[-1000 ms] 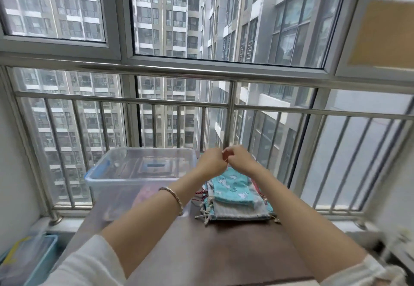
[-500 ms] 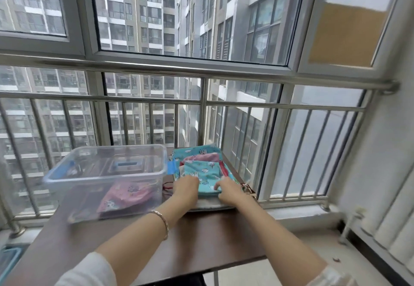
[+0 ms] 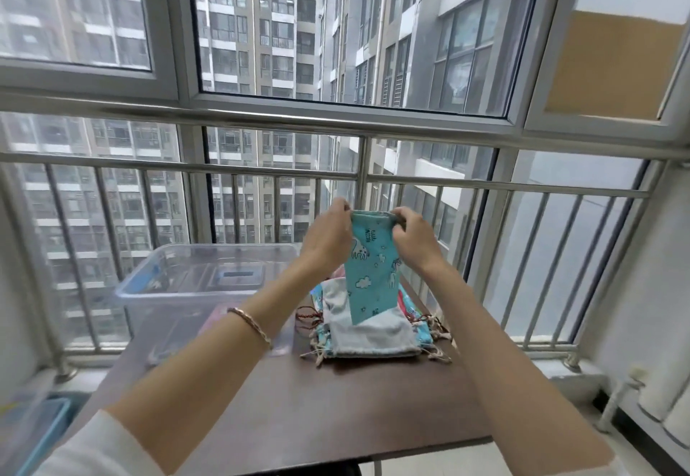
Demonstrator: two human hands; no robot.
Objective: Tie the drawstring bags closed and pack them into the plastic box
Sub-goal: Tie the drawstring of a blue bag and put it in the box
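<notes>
A teal drawstring bag (image 3: 371, 274) with white unicorn and cloud prints hangs upright in the air. My left hand (image 3: 328, 236) pinches its top left corner and my right hand (image 3: 414, 236) pinches its top right corner. Below it a pile of drawstring bags (image 3: 373, 333) lies on the brown table (image 3: 317, 412), a pale grey one on top, cords sticking out at the sides. The clear plastic box (image 3: 194, 285) stands to the left of the pile, with something pink visible low inside through its wall.
A metal railing (image 3: 485, 184) and large windows run right behind the table. A blue bin (image 3: 41, 423) sits on the floor at lower left. White pipes (image 3: 619, 397) stand at lower right. The table's front edge is near me.
My hands were pressed on the pile half a second ago. Now they have lifted the teal bag off the pile and hold it up by its top edge.
</notes>
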